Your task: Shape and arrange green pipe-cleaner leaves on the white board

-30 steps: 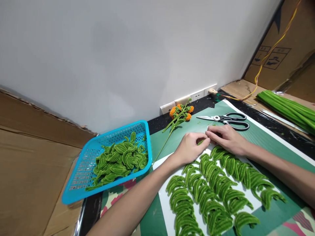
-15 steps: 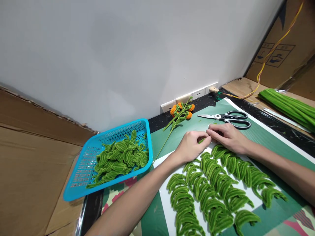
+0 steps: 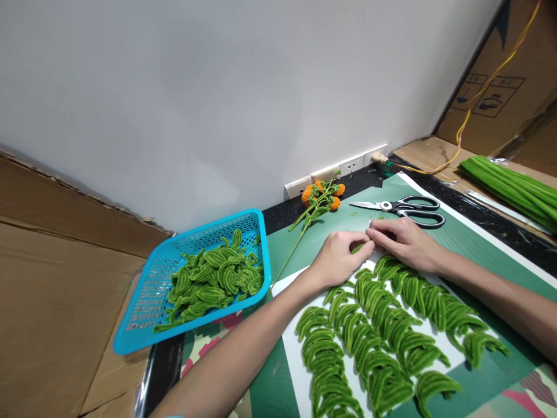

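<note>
My left hand (image 3: pixel 338 259) and my right hand (image 3: pixel 402 242) meet fingertip to fingertip over a small green pipe-cleaner leaf (image 3: pixel 357 248), both pinched shut on it. Just below them, several finished green leaves (image 3: pixel 383 331) lie in rows on a white sheet (image 3: pixel 292 354). The hands rest on a green mat (image 3: pixel 313 244).
A blue basket (image 3: pixel 148 290) holding several green leaves sits at the left. An orange-flowered stem (image 3: pixel 319 200) and black-handled scissors (image 3: pixel 402 206) lie beyond the hands. A bundle of green pipe cleaners (image 3: pixel 513 188) lies far right. Cardboard flanks both sides; a wall with sockets (image 3: pixel 335 169) stands behind.
Both hands stay pinched on the same green leaf; only slight finger shifts and a small camera drift show.
</note>
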Motion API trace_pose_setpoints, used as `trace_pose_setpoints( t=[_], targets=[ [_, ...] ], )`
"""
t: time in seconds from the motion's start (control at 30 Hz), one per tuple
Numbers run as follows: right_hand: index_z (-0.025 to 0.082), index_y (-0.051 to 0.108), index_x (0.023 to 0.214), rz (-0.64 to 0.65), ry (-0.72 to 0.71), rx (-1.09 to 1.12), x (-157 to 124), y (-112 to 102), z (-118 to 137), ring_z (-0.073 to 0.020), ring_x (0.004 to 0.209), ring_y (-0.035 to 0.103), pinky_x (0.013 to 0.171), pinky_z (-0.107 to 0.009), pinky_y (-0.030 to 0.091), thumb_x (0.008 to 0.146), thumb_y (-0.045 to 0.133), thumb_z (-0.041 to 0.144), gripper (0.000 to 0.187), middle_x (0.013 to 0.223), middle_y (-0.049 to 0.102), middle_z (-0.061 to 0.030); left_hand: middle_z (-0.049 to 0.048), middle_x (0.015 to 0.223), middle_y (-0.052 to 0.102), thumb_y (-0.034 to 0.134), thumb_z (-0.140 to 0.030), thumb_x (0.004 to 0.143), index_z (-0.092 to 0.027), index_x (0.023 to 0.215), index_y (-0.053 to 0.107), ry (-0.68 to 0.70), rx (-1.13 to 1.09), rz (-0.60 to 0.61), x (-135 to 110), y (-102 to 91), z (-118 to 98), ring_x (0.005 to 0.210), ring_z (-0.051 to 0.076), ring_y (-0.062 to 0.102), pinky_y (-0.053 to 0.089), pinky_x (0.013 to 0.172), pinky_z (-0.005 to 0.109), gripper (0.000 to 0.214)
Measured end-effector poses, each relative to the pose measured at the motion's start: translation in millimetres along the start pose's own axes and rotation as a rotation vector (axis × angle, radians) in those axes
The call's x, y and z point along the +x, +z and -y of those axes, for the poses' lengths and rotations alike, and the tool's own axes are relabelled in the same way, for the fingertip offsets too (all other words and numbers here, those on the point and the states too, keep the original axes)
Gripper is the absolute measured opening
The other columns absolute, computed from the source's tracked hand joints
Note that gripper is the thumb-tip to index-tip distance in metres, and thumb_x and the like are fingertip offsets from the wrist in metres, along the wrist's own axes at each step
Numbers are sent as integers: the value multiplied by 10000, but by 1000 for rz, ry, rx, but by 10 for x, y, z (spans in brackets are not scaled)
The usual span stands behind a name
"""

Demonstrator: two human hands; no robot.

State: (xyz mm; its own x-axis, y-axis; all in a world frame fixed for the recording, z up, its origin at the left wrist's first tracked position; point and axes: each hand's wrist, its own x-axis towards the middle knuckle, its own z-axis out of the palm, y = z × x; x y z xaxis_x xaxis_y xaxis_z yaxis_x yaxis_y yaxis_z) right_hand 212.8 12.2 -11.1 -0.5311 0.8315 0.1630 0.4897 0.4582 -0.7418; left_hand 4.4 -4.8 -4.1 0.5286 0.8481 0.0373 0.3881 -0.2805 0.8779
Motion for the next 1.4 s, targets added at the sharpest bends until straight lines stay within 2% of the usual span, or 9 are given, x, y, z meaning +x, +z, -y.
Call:
trace_pose_setpoints(
  t=[0.5, 0.8, 1.4],
  targets=[
    [225, 480, 698, 0, 13, 3, -1, 2, 11, -140, 598, 408, 614, -313, 313, 1074, 425, 517, 479, 623, 479, 25, -25, 696, 505, 536, -387, 1007, -146, 807, 709, 0, 16, -1, -2, 2, -3, 680, 118, 389, 314, 646, 258, 358],
    [220, 484, 710, 10, 17, 4, -18, 8, -11, -131, 601, 406, 613, -304, 310, 1079, 426, 510, 473, 633, 469, 33, -39, 676, 446, 542, -357, 1005, -148, 778, 689, 21, -11, -7, -4, 5, -5, 666, 108, 362, 297, 641, 254, 342],
    [220, 495, 703, 7, 24, -6, -25, -6, -16, -130, 592, 418, 609, -304, 316, 1074, 442, 500, 468, 627, 477, 32, -32, 666, 478, 541, -364, 1005, -151, 807, 728, 29, 27, -6, -1, 11, 3, 657, 113, 382, 319, 654, 253, 346]
  ],
)
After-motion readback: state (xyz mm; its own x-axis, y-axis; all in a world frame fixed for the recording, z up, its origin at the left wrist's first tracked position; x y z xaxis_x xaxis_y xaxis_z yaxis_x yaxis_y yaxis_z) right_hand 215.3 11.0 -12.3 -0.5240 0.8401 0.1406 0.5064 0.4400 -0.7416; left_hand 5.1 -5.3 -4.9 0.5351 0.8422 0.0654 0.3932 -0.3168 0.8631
